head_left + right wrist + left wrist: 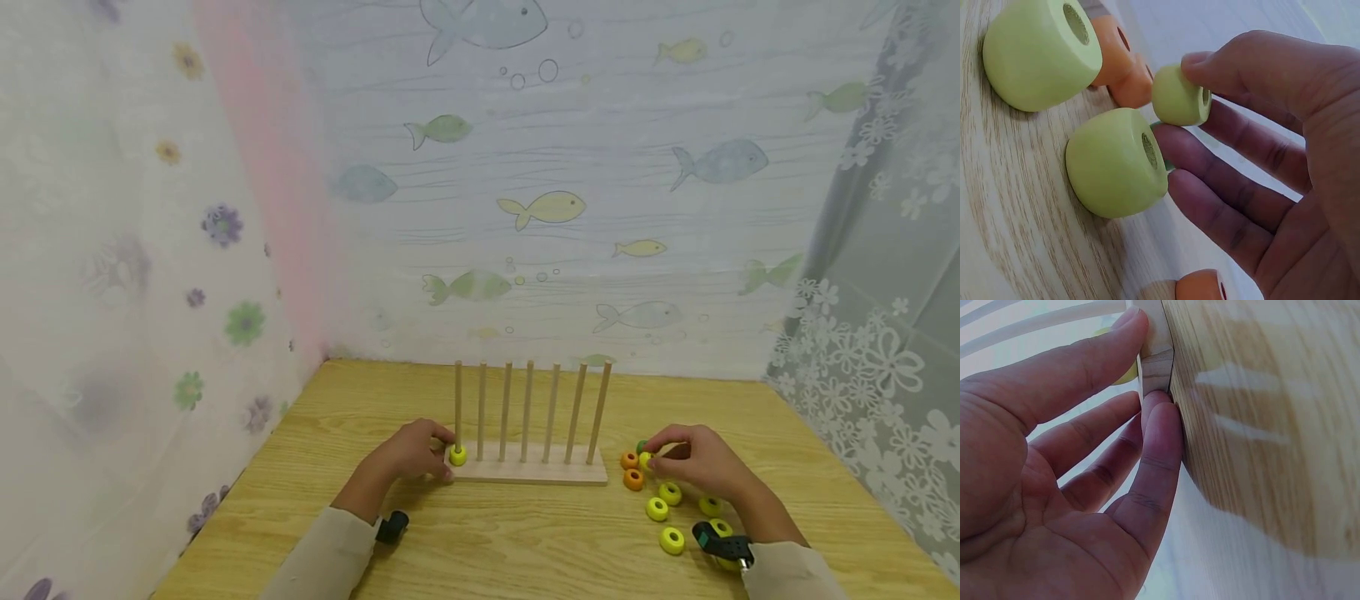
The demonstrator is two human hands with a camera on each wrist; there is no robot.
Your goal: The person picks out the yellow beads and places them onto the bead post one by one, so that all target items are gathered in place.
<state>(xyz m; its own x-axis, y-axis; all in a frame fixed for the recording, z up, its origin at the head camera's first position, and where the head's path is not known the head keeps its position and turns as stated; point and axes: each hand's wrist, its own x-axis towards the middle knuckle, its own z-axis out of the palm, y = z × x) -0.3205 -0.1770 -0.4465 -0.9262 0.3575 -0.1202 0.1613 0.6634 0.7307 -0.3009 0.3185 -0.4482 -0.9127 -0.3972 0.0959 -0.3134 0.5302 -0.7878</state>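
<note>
A wooden peg stand (525,473) with several upright rods stands mid-table. One yellow bead (457,457) sits at the foot of its leftmost rod. My left hand (411,450) grips the left end of the base, and in the left wrist view the thumb lies over the top beside that bead. To the right of the stand, my right hand (701,458) pinches another yellow bead (1175,97) between thumb and fingers, its hole facing the palm. Orange beads (633,479) and a partly hidden green bead (642,447) are close by the fingertips.
Several loose yellow beads (672,541) lie on the wood-grain table (480,542) below and around my right hand, some partly covered by the wrist camera (722,546). Curtains with fish (547,207) and flowers (245,323) hang behind and beside the table.
</note>
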